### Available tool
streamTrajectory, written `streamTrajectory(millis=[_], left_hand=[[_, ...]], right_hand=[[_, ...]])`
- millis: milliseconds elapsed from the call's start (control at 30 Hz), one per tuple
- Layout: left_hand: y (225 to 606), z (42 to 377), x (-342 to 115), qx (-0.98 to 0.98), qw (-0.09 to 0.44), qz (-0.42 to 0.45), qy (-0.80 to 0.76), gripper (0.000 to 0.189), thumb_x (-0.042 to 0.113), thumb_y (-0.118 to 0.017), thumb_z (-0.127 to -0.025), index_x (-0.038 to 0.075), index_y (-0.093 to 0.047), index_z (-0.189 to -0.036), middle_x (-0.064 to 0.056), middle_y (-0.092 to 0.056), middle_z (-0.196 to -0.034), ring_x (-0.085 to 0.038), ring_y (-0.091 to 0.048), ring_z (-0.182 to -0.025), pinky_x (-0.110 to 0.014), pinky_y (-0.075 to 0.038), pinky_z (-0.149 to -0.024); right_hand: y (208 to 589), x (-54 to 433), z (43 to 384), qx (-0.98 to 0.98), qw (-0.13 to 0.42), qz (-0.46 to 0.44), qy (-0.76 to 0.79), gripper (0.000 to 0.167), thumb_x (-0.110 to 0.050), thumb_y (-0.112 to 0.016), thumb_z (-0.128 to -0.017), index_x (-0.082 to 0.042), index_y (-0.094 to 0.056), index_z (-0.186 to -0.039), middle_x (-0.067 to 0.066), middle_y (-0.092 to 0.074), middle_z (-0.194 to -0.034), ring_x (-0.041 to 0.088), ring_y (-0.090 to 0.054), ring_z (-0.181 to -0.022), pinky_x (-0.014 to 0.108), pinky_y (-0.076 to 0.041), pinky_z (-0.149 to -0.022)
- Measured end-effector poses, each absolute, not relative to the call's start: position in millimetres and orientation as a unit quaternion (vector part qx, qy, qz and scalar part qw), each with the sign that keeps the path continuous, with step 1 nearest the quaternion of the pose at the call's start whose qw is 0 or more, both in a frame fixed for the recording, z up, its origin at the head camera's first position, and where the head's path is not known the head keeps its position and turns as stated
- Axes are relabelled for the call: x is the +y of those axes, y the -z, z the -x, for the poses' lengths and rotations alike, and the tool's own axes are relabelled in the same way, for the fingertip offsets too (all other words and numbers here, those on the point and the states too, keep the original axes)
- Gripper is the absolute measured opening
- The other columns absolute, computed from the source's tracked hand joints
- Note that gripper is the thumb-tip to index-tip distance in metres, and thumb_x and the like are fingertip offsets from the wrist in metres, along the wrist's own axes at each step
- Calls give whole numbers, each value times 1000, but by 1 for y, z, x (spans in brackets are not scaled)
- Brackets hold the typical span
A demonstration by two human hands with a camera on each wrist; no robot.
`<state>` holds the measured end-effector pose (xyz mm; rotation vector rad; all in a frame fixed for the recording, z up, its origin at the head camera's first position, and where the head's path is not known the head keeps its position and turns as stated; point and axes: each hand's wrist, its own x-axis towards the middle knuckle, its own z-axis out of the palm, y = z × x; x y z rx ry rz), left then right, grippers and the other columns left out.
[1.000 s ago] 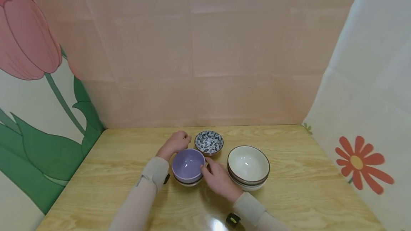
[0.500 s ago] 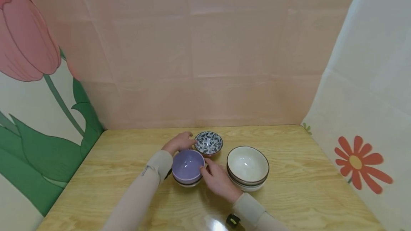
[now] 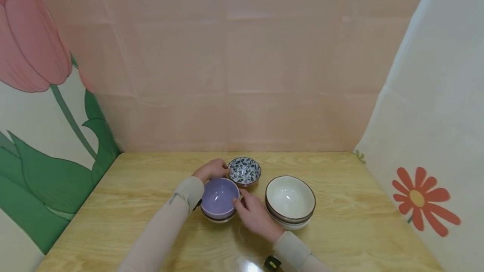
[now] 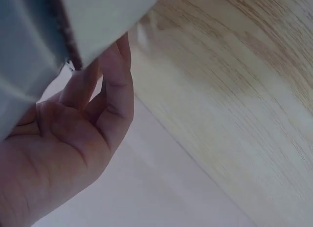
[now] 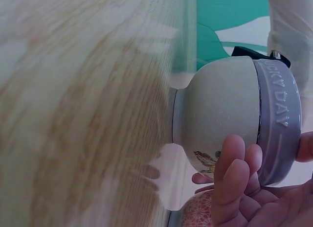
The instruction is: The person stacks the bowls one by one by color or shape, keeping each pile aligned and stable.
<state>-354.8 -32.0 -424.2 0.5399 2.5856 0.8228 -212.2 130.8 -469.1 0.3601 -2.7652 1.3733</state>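
A purple bowl [image 3: 218, 196] sits on a cream bowl [image 5: 222, 104] left of centre in the head view. My right hand [image 3: 257, 217] holds this stack from the right, thumb on the purple rim and fingers along the outside. Just behind it stands a small bowl [image 3: 244, 171] with a blue-and-white floral inside; the right wrist view shows its red patterned outside [image 5: 198, 210]. My left hand [image 3: 211, 170] reaches round behind the stack and grips the small bowl's left rim. In the left wrist view, the stack's edge hides part of the curled fingers [image 4: 119, 97].
A stack of larger white bowls with brown rims [image 3: 290, 198] stands right of my right hand. The wooden table [image 3: 151, 196] meets a pink backdrop [image 3: 227, 74] at its far edge, with flowered cloths at both sides.
My left hand has moved right to the small floral bowl, and its fingers have closed on the rim. The right hand has stayed on the purple bowl's stack.
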Motion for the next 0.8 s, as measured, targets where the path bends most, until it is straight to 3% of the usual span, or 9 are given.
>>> streamTrajectory(millis=[200, 367, 500, 667, 800], left_hand=[[427, 358, -36, 912, 194, -204, -300, 30, 27, -59, -100, 1, -73, -102, -7, -70, -90, -19, -64, -82, -34, -55, -75], [428, 361, -40, 906, 185, -206, -321, 24, 16, -56, -98, 2, -73, -89, -4, -67, -80, -14, -56, -68, -26, -47, -59], [430, 362, -47, 903, 185, -187, -341, 24, 15, -54, -98, -2, -72, -98, -6, -68, -84, -15, -58, -70, -26, -50, -56], [434, 362, -58, 899, 191, -155, -361, 33, 14, -52, -98, -7, -63, -120, -12, -68, -94, -22, -65, -82, -33, -57, -66], [437, 361, -70, 896, 190, -130, -379, 33, 15, -48, -99, -9, -61, -118, -15, -67, -94, -24, -65, -82, -38, -59, -71]], right_hand=[[468, 130, 211, -888, 14, -119, -444, 49, -32, -52, -102, -1, -52, -139, -2, -56, -69, 10, -54, -54, 28, -45, -50], [467, 129, 210, -892, 26, -122, -436, 46, -31, -52, -102, -3, -54, -138, -4, -55, -68, 9, -53, -54, 27, -44, -50], [467, 128, 210, -889, 16, -113, -444, 51, -34, -52, -102, -2, -51, -141, -3, -56, -68, 10, -54, -53, 28, -45, -50], [467, 128, 210, -885, -4, -101, -454, 55, -36, -50, -103, -2, -46, -145, -2, -59, -70, 12, -57, -54, 29, -48, -50], [468, 130, 211, -885, -7, -99, -456, 55, -35, -50, -103, -3, -43, -147, -1, -59, -71, 12, -58, -54, 30, -48, -50]])
